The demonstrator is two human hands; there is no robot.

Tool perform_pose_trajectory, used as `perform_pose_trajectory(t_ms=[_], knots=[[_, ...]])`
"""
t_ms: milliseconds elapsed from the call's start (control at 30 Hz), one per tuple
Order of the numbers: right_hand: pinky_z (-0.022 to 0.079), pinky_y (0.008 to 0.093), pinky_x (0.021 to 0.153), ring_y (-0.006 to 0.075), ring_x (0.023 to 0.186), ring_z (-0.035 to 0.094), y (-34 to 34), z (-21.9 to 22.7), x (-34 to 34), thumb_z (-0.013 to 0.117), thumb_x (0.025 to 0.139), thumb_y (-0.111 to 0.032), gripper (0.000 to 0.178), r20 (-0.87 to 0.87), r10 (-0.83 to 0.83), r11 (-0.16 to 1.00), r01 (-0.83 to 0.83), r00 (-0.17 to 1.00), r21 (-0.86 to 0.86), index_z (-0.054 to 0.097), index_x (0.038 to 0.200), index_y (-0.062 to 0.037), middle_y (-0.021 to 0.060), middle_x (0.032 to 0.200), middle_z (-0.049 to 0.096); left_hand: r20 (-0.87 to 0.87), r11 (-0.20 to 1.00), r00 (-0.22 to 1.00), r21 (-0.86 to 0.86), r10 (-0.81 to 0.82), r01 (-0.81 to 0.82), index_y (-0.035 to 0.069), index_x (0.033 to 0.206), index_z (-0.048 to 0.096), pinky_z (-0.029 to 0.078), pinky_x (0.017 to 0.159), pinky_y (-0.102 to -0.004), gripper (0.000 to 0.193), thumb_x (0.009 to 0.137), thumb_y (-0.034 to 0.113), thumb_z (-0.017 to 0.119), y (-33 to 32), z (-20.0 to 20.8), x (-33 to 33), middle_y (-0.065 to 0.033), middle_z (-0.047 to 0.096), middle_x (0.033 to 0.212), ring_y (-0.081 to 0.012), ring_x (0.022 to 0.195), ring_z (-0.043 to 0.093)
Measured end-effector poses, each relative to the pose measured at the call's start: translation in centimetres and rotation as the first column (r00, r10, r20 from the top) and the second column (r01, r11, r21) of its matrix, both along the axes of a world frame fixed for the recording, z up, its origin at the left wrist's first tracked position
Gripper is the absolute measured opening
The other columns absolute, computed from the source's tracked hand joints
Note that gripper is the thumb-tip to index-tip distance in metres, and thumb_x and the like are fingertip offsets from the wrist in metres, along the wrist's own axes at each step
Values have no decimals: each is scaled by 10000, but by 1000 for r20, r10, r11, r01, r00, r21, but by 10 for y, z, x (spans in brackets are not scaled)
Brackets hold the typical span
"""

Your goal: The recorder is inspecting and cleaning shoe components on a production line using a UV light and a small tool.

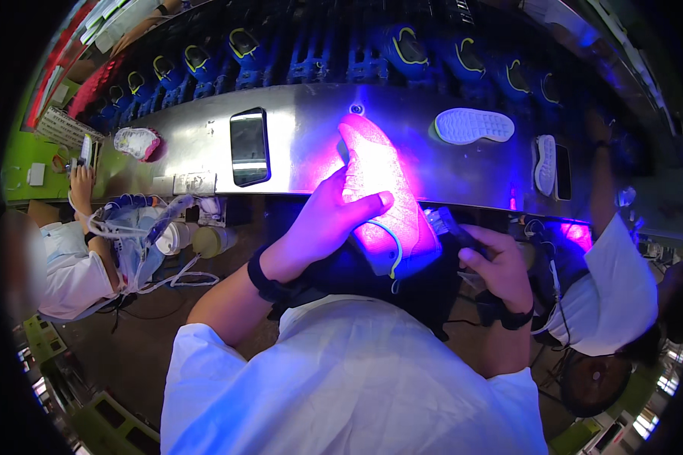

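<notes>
Shoe (pixel 379 189): sole up, held over the near edge of the steel bench (pixel 296 136), glowing pink-violet under ultraviolet light.
Left hand (pixel 334 216): closed around the shoe's left side, thumb laid across the sole, fingers wrapped under.
Right hand (pixel 497 262): closed on a dark brush-like tool (pixel 455 227), its head just beside the shoe's right edge.
Handling note: judged best to keep the sole tilted squarely into the light, thumb clear of the stretch being worked, tool strokes short along the sole edge.
Bench, far side: white sole (pixel 474 125) to the right, dark screen (pixel 249 145) to the left, pale shoe (pixel 136 142) far left.
Neighbours: a person (pixel 622 288) at right, another person (pixel 76 258) at left.
</notes>
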State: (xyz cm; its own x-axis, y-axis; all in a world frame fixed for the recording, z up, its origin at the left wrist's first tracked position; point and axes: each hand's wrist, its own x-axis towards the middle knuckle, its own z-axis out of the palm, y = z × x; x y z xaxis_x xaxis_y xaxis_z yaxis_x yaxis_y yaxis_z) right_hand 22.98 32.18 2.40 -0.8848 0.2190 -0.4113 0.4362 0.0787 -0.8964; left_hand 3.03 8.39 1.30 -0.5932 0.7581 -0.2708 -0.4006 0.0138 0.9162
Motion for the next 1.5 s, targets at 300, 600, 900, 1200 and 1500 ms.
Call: perform_pose_trajectory(t_ms=[300,600,900,1200,1500], knots=[[510,298,843,177,895,684,-13,15,2,769,830,-69,429,-121,103,958,-65,987,281,694,1248,-16,119,996,733,184,986,976,90,119,-137,-19,1454,443,466,1056,-365,587,974,226,676,-25,-7,-3,-104,610,1319,-200,1226,595],[470,298,705,170,725,578,-29,54,-36,777,821,-64,427,-174,189,851,-73,967,519,704,1240,-26,99,849,661,599,998,799,-7,55,-64,22,1242,603,599,714,-393,503,1010,464,541,-53,-4,2,-132,730,947,-243,838,739],[443,287,648,173,669,538,-18,65,-63,781,806,-44,435,-314,323,758,-46,893,650,716,1236,-56,85,795,616,906,978,417,141,-64,-156,132,1311,580,641,608,-331,457,1017,478,526,-42,-10,6,-142,721,998,-268,772,737],[381,272,575,121,620,473,-3,43,-66,773,811,-13,440,-324,276,785,-17,905,619,717,1243,-78,41,750,545,911,892,-44,390,-410,-227,3,1326,548,619,619,-296,655,983,561,531,-28,-27,10,-289,652,1137,-268,770,702],[488,275,737,149,797,629,-16,33,-58,756,789,29,430,-314,244,778,8,918,628,708,1216,-2,93,914,688,827,833,-188,468,-530,-295,-22,1345,500,538,573,-238,776,901,600,637,-26,-33,26,-258,607,1132,-214,773,638]])
